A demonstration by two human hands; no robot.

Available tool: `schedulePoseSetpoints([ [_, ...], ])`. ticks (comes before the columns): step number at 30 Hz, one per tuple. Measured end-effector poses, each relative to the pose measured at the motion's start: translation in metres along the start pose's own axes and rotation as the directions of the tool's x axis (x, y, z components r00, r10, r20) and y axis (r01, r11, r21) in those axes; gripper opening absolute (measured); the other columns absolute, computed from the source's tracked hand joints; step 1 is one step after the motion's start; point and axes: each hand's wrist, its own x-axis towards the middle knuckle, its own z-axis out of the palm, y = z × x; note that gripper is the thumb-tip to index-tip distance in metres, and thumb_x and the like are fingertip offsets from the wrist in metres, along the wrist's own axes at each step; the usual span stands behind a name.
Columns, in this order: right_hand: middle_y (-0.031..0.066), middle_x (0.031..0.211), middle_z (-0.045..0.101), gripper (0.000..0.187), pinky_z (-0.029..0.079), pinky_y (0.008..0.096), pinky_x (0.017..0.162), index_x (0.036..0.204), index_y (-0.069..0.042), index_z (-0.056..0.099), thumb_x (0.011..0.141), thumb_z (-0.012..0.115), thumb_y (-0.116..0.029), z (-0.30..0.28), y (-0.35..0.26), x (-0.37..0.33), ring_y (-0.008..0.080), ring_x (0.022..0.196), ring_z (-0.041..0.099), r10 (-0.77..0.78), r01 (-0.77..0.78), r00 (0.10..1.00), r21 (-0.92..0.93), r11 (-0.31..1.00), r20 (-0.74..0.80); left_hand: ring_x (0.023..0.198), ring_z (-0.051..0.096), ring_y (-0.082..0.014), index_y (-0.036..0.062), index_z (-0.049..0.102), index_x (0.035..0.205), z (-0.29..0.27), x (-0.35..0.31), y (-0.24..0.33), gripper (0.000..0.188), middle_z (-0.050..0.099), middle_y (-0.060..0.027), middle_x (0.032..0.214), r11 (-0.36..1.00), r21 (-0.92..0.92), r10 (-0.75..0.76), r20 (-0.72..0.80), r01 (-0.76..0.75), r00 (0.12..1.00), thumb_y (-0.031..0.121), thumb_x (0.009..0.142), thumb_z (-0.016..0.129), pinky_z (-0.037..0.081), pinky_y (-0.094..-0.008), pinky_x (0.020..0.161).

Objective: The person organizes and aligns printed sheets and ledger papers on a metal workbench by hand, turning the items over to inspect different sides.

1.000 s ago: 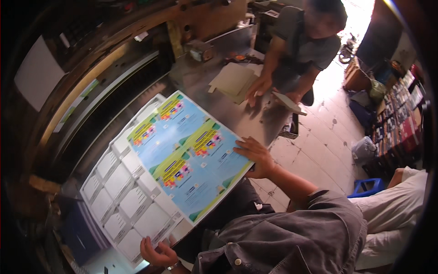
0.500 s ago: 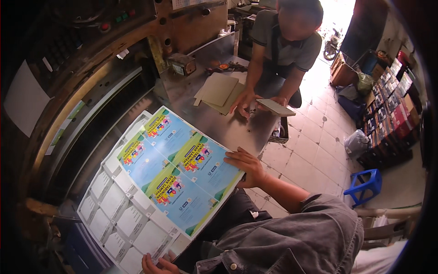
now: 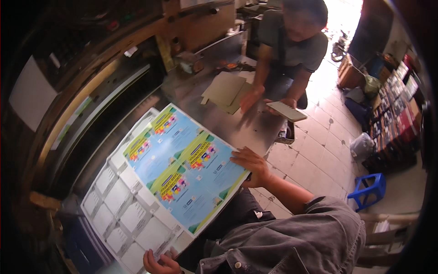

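A colourful blue, green and yellow printed sheet (image 3: 187,171) with repeated cover designs lies slanted in front of me. Beneath it is a larger pale sheet (image 3: 137,208) patterned with white panels on grey, showing along the left and lower sides. My right hand (image 3: 253,166) grips the printed sheet's right edge, fingers on top and thumb hidden. Low in the picture, my left hand (image 3: 162,264) is beside the pale sheet's lower edge, its fingers loosely bent and apart, with nothing visible in them.
A co-worker (image 3: 292,50) across the metal table (image 3: 239,130) holds a pale grey block (image 3: 286,111). Grey-brown boards (image 3: 226,91) lie beside them. A machine with a long dark slot (image 3: 114,98) stands left. A blue stool (image 3: 367,191) and stacked goods (image 3: 392,116) are right.
The whole view has shifted slightly, blurring the picture. The co-worker's free hand has moved a little over the table. My hands keep their places at the sheets.
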Motion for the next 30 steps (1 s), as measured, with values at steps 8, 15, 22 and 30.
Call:
schedulePoseSetpoints([
  [8, 0.022, 0.131, 0.066, 0.069, 0.041, 0.0551, 0.114, 0.124, -0.001, 0.07, 0.062, 0.079, -0.03, -0.008, -0.004, -0.004, 0.0435, 0.127, 0.06, -0.003, -0.004, 0.998, -0.107, 0.994, -0.068, 0.107, 0.063, -0.0385, -0.0026, 0.07, 0.115, 0.014, 0.004, -0.012, 0.04, 0.066, -0.0197, 0.118, 0.997, 0.027, 0.074, -0.001, -0.074, 0.997, 0.026, 0.088, 0.061, 0.048, -0.0497, 0.094],
  [15, 0.021, 0.132, 0.066, 0.072, 0.042, 0.054, 0.114, 0.125, -0.002, 0.07, 0.06, 0.079, -0.032, -0.002, -0.001, -0.008, 0.0426, 0.127, 0.06, 0.02, -0.023, 0.999, -0.08, 0.997, -0.037, 0.108, 0.062, -0.0375, -0.0025, 0.07, 0.116, 0.007, -0.007, -0.006, 0.042, 0.067, -0.0179, 0.118, 0.998, 0.033, 0.045, 0.01, -0.045, 0.999, 0.027, 0.088, 0.061, 0.046, -0.049, 0.096],
  [22, 0.0206, 0.135, 0.064, 0.075, 0.04, 0.0537, 0.115, 0.128, -0.001, 0.068, 0.063, 0.08, -0.038, -0.005, 0.007, -0.01, 0.041, 0.131, 0.057, 0.001, -0.007, 0.996, -0.063, 0.998, -0.087, 0.109, 0.062, -0.0403, -0.0032, 0.069, 0.116, 0.019, -0.008, -0.01, 0.041, 0.066, -0.0216, 0.119, 0.998, -0.025, 0.062, 0.02, -0.061, 0.998, 0.03, 0.094, 0.059, 0.048, -0.0512, 0.095],
  [30, 0.0159, 0.14, 0.062, 0.075, 0.039, 0.0547, 0.116, 0.131, -0.006, 0.067, 0.061, 0.082, -0.028, 0.004, 0.002, -0.015, 0.0372, 0.132, 0.056, 0.018, -0.022, 0.997, -0.047, 0.999, -0.074, 0.093, 0.068, -0.0363, -0.0008, 0.072, 0.11, -0.001, 0.012, 0.003, 0.042, 0.07, -0.0177, 0.105, 0.983, 0.039, 0.183, -0.05, -0.181, 0.982, 0.038, 0.101, 0.059, 0.054, -0.0457, 0.086],
])
